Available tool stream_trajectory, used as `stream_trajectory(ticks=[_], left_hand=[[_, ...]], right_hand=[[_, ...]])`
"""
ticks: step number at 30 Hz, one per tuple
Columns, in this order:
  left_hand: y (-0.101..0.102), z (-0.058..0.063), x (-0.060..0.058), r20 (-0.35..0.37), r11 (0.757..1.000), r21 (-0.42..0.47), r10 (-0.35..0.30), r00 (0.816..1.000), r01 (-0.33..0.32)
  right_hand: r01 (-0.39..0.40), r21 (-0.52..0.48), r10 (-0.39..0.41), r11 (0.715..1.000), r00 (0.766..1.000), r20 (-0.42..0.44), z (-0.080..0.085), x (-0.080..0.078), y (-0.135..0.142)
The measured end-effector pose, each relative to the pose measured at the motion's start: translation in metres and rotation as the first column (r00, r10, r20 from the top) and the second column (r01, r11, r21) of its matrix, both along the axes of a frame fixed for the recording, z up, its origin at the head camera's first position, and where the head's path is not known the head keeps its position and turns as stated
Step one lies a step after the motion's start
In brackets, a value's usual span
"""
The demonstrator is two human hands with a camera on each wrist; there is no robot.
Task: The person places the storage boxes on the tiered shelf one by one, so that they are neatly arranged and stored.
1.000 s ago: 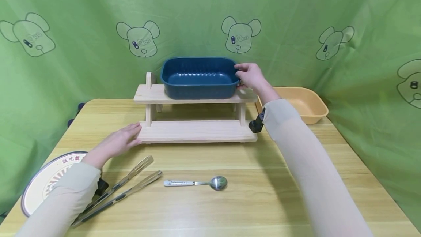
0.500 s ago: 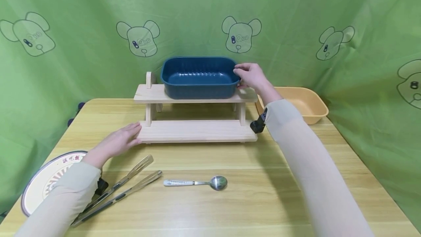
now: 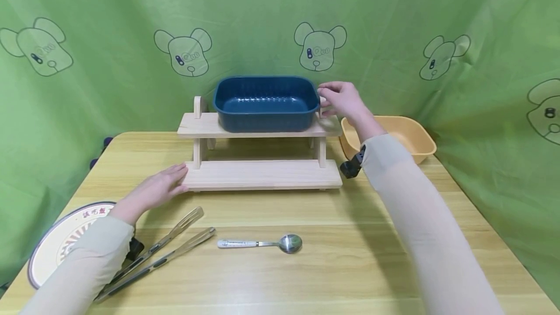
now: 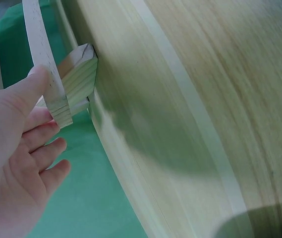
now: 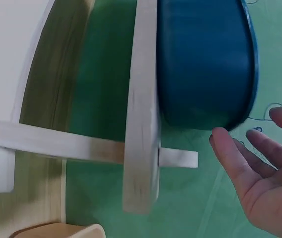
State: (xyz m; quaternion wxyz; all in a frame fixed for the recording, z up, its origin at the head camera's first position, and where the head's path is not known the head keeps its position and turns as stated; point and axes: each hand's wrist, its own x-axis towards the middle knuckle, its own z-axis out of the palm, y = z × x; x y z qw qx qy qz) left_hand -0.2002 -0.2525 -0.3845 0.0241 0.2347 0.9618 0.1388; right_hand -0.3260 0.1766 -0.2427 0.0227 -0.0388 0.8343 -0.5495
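A deep blue rectangular basin (image 3: 267,121) sits on the upper board of a two-tier wooden shelf (image 3: 262,175). Just off the basin's right end is my right hand (image 3: 343,99), its fingers parted and holding nothing. The right wrist view has the thumb tip close to the basin's rim; whether they touch is hard to tell. At the shelf's lower left end, my left hand (image 3: 162,186) holds the board (image 4: 51,74) between thumb and index finger. Its other fingers (image 4: 49,153) curve loosely below the board end, as the left wrist view makes plain.
An orange basin (image 3: 404,135) stands on the table (image 3: 350,266) behind my right forearm. Metal tongs (image 3: 162,252) lie spread near my left sleeve, beside a patterned plate (image 3: 48,252). A spoon (image 3: 290,243) lies in front of the shelf. Green curtain (image 3: 262,4) hangs behind.
My right hand has let go of the blue basin's right end and moved slightly right. The basin and my left hand have stayed in place.
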Motion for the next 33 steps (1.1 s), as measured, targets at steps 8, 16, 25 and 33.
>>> stream_trajectory(ticks=[8,16,25,33], left_hand=[[0.0,0.0,0.0,-0.01,1.0,0.002,-0.009,1.0,0.009],[0.0,-0.001,-0.001,-0.013,1.0,0.004,-0.006,1.0,0.006],[-0.002,-0.002,0.0,-0.018,1.0,0.007,-0.007,1.0,0.007],[-0.001,-0.003,0.0,-0.021,1.0,0.014,0.0,1.0,0.0]], right_hand=[[0.015,0.001,-0.015,1.0,1.0,0.004,0.004,0.006,0.023],[0.039,0.002,-0.039,0.999,0.999,0.002,0.002,0.014,0.051],[0.103,-0.019,-0.103,0.995,0.995,0.004,-0.005,0.02,0.091],[0.179,-0.077,-0.18,0.981,0.984,-0.002,-0.016,0.026,0.132]])
